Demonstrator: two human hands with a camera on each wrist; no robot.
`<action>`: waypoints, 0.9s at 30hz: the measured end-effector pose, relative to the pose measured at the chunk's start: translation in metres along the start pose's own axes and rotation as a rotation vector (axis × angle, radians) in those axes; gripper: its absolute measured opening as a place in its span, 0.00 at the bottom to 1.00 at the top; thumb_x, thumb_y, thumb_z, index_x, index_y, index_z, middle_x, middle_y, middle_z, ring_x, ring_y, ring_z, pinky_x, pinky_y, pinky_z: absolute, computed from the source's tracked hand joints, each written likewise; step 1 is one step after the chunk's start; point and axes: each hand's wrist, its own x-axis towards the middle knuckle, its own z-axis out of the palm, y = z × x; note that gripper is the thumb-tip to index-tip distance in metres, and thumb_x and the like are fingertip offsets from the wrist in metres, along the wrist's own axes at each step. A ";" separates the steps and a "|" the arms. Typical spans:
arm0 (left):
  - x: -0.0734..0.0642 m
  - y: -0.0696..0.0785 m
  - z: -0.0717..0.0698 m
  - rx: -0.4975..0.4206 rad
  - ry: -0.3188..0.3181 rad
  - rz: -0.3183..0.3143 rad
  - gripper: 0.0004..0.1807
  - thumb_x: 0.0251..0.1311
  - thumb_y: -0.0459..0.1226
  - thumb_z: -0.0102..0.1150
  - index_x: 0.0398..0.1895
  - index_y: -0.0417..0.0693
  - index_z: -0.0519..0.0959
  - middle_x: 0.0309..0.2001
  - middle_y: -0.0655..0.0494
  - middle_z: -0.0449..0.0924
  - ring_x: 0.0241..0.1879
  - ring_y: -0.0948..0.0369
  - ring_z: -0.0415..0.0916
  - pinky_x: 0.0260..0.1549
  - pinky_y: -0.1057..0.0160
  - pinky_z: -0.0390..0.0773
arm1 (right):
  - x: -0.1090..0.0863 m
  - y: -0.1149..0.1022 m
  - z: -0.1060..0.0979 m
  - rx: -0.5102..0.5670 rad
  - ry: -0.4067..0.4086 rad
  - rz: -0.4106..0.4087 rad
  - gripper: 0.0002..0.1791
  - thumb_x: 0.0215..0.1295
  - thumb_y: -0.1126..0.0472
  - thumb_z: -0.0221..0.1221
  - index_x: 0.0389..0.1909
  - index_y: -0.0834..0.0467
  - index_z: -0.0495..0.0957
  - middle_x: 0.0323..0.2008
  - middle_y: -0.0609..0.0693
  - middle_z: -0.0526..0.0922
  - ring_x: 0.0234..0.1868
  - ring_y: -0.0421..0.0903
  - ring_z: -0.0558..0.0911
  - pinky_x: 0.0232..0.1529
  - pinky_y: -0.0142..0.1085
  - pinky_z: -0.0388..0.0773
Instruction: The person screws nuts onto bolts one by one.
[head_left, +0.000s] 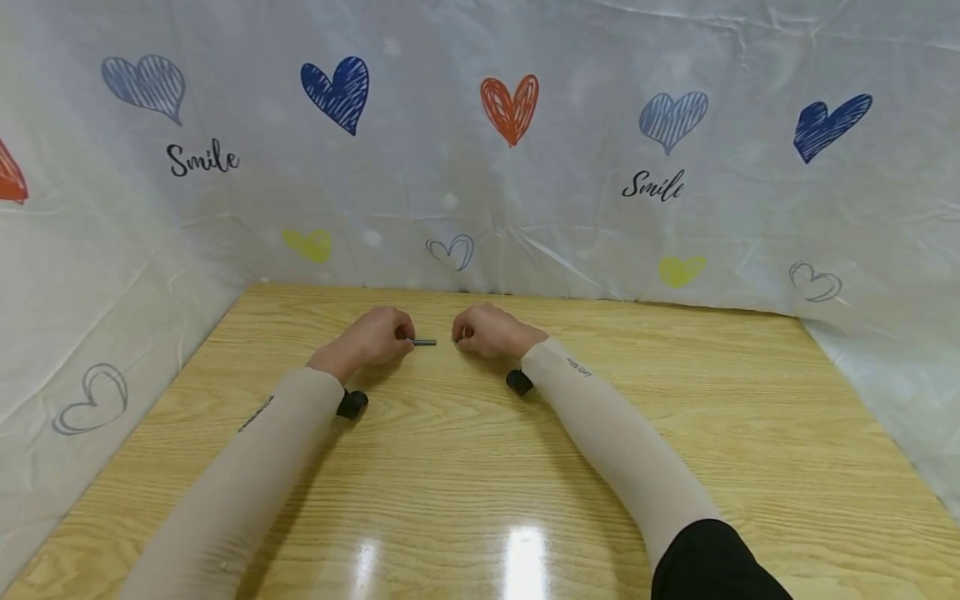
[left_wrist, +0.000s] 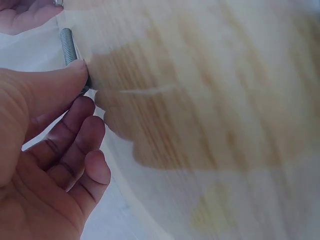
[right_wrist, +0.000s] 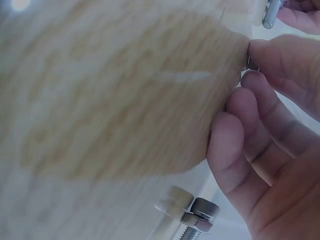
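Note:
My left hand [head_left: 375,337] pinches a grey threaded bolt [head_left: 425,342] by one end, between thumb and forefinger. Its free shank points right, toward the other hand; in the left wrist view the thread of the bolt [left_wrist: 68,46] shows above the thumb. Facing it across a small gap, my right hand [head_left: 489,330] pinches a small metal nut [right_wrist: 253,64], mostly covered by the fingertips. Bolt and nut are apart, just above the table. At the bottom of the right wrist view is another bolt with a nut [right_wrist: 197,222] on its thread, not discernible in the head view.
The glossy wood-grain table [head_left: 442,467] mirrors the hands and the second bolt. A white cloth [head_left: 570,200] printed with hearts hangs behind the table's far edge and along the sides. Black wrist cameras [head_left: 352,405] sit under both wrists.

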 end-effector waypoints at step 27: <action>-0.017 0.037 0.012 -0.167 0.156 0.073 0.03 0.64 0.34 0.60 0.37 0.44 0.80 0.34 0.53 0.80 0.35 0.57 0.76 0.35 0.57 0.75 | -0.050 0.007 -0.005 0.180 0.194 -0.015 0.06 0.64 0.61 0.58 0.40 0.56 0.78 0.32 0.44 0.80 0.32 0.39 0.78 0.36 0.32 0.75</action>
